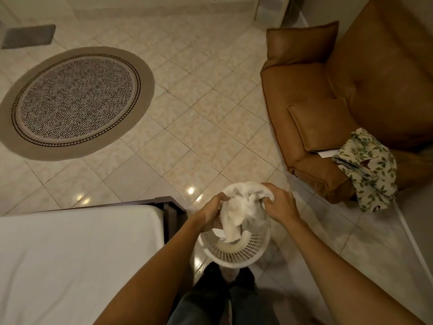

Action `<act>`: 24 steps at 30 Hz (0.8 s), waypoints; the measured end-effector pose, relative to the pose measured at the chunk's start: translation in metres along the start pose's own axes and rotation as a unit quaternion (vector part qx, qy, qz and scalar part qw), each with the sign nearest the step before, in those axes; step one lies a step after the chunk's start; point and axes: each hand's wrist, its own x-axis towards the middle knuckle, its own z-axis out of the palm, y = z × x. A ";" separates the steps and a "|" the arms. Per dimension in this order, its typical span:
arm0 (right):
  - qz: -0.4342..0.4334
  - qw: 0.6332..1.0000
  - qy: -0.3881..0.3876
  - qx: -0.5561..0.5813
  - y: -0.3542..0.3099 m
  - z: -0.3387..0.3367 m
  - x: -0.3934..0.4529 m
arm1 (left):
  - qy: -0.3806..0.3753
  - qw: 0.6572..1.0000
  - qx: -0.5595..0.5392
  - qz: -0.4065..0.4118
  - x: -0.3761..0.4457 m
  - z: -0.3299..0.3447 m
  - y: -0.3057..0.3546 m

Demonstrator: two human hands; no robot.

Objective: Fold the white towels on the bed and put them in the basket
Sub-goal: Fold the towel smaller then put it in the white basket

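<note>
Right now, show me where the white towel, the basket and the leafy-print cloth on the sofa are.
white towel (pixel 236 207): head view, on the bunched middle between both hands.
basket (pixel 236 260): head view, on its near perforated rim.
leafy-print cloth (pixel 370 165): head view, on the middle of the fabric, at the sofa's edge.

So the towel (pixel 239 207) is white, all bunched up and crumpled, not folded flat at all. It's held up over the basket (pixel 234 254) with its lower end drooping down past the rim into it. The basket's a white plastic one with lattice sides, round, sitting on the floor right by the corner of the bed (pixel 70 249). Looks like there's something pale inside already, maybe another towel, hard to tell.
</note>
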 end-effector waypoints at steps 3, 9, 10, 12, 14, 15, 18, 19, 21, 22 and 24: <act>-0.009 1.000 -0.005 0.020 0.004 0.004 0.000 | -0.023 0.996 -0.089 -0.018 0.011 -0.005 -0.018; -0.032 0.998 0.017 0.057 0.020 0.014 -0.006 | -0.017 0.997 -0.073 0.004 0.025 0.001 -0.031; -0.028 0.998 0.014 0.060 0.024 0.020 -0.008 | -0.009 0.999 -0.036 0.029 0.028 0.003 -0.033; -0.010 0.998 0.000 0.070 0.037 0.036 -0.009 | 0.017 0.989 0.095 0.111 0.040 0.004 -0.045; 0.011 0.996 -0.016 0.084 0.052 0.056 -0.005 | 0.069 0.964 0.216 0.142 0.060 0.004 -0.066; 0.020 0.995 -0.023 0.094 0.060 0.067 -0.002 | 0.109 0.954 0.237 0.145 0.070 0.005 -0.075; 0.037 0.992 -0.032 0.119 0.082 0.103 0.004 | 0.224 0.924 0.271 0.152 0.099 -0.001 -0.101; 0.033 0.990 -0.034 0.129 0.090 0.117 0.003 | 0.241 0.915 0.284 0.153 0.107 -0.006 -0.112; 0.031 0.988 -0.051 0.142 0.105 0.145 0.000 | 0.261 0.901 0.309 0.153 0.119 -0.017 -0.134; 0.036 0.987 -0.058 0.148 0.114 0.160 -0.001 | 0.271 0.895 0.317 0.156 0.124 -0.022 -0.146; 0.056 0.983 -0.059 0.167 0.124 0.185 -0.004 | 0.283 0.894 0.308 0.159 0.134 -0.027 -0.171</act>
